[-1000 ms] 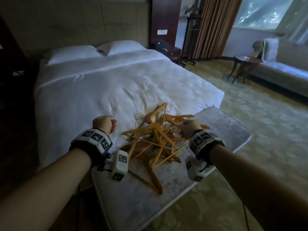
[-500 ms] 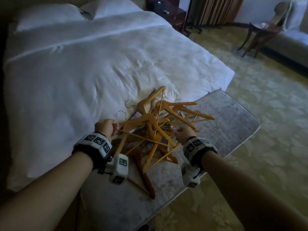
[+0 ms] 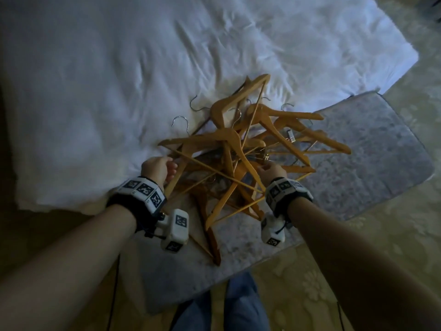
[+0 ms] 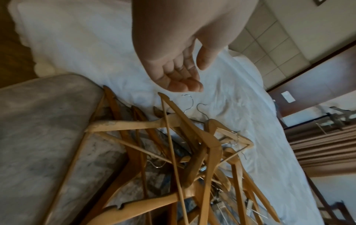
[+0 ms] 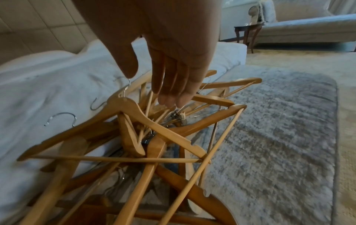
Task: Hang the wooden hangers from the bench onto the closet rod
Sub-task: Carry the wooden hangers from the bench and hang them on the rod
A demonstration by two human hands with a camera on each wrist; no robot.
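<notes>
The right hand (image 5: 169, 73) is seen lowered over the middle of the pile, its fingers (image 5: 173, 97) nearly straight and kept together, the tips just above or brushing a metal clip (image 5: 182, 118); nothing is gripped by it. The left hand (image 4: 179, 73) is held at the pile's left edge, loosely curled and empty, its fingertips just above the tip of one hanger arm. Under both hands the wooden hangers (image 3: 238, 158) lie in a tangled heap on the grey table (image 3: 372, 163), where it meets the white bed (image 3: 95, 80); several wire hooks (image 3: 181, 120) stick out over the sheet. No closet rod is shown in any view, so none is judged to have been hung yet, and the step in hand is taken to be choosing one hanger to pull free. The chief risk is judged to lie in the tangle: arms, crossbars and hooks are threaded through one another, so if one hanger were lifted, its neighbours could be dragged up with it and dropped to the carpeted floor (image 3: 358, 283) off the table's near edge. A hook could also be snagged in the sheet. A finger could be pinched by a clip if the pile were grasped blindly.
</notes>
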